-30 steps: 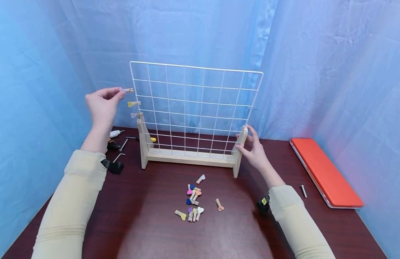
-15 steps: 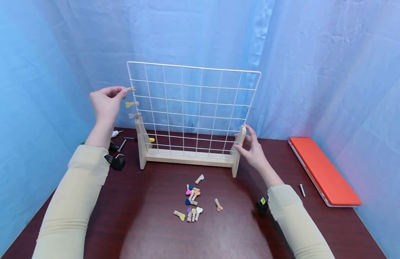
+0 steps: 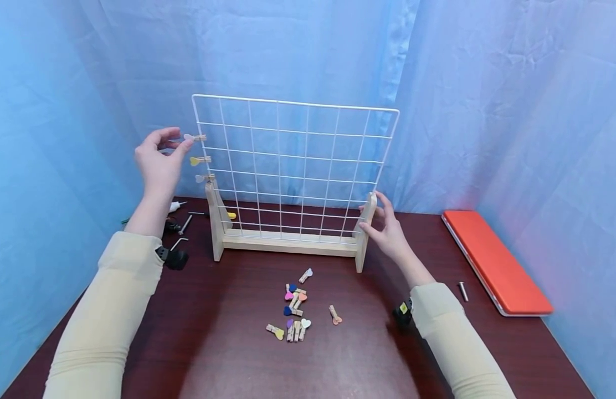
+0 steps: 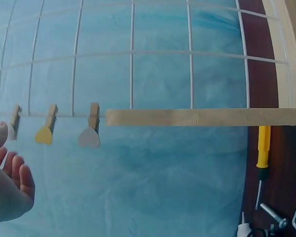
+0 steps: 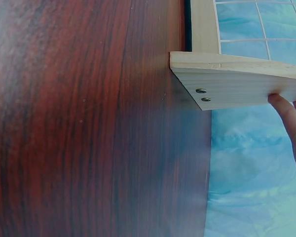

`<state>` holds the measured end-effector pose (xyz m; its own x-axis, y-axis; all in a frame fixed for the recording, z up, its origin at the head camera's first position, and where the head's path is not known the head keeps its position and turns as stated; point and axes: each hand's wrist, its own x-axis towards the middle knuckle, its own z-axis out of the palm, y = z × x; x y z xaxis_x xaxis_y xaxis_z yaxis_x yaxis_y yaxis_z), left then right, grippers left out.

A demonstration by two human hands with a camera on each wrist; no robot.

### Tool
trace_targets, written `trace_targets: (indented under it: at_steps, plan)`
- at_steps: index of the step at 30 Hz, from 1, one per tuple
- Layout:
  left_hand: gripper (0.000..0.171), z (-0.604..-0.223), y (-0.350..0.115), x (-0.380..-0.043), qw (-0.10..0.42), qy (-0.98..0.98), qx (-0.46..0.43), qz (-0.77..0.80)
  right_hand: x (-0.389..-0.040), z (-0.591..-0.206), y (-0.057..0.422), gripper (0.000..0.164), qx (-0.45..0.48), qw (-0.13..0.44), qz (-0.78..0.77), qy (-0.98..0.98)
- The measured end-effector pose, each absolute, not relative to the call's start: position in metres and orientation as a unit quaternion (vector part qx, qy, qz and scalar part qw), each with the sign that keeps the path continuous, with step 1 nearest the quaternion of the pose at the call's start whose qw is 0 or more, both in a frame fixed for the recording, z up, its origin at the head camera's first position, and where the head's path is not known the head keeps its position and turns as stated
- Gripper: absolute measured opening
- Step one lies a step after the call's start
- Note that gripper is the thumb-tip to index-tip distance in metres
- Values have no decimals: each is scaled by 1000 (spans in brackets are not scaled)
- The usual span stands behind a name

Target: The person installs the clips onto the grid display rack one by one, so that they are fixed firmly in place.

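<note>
Wooden, probably light but stiffly sprung, the topmost heart clothespin (image 3: 200,137) sits beside the thumb of the left hand (image 3: 160,163), fingers parted, on the wire grid (image 3: 308,105); its outer end (likely slick) looks best for pinching. Well rightward, the right hand (image 3: 390,233) clasps the wooden upright (image 3: 362,249), whose screw heads (image 5: 201,91) only the right wrist view shows.

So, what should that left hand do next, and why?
I'd probably ease the left hand away from the topmost heart clothespin: its wooden end sits across the left edge of the wire grid, and forefinger and thumb stand apart. Meanwhile, the right hand grips the wooden stand, probably helping steady it.
</note>
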<state>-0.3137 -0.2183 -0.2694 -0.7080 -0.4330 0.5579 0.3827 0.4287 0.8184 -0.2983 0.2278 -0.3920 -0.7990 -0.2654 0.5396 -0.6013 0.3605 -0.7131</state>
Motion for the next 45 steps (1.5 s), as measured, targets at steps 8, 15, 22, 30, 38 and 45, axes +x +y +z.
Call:
trace_targets:
  at_steps: [8,15,22,30,38,45]
  plan:
    - [34,-287,-194,-281,421,-794,-87,-430,-298,-393,227,76,268,165,504,-804]
    - [32,-333,-165,-250,278,-877,-203,-335,-299,-393,227,77,269,165,497,-808]
    - [32,-385,-141,-222,110,-899,-327,-270,-300,-393,225,77,267,166,492,-812]
    - [29,-431,-117,-189,-42,-880,-426,-203,-299,-393,225,77,263,163,496,-812]
    - [24,-443,-102,-179,-70,-876,-447,-170,-299,-393,225,77,265,159,500,-809]
    - [17,-448,-96,-175,-50,-872,-458,-167,-298,-394,225,77,261,159,498,-811]
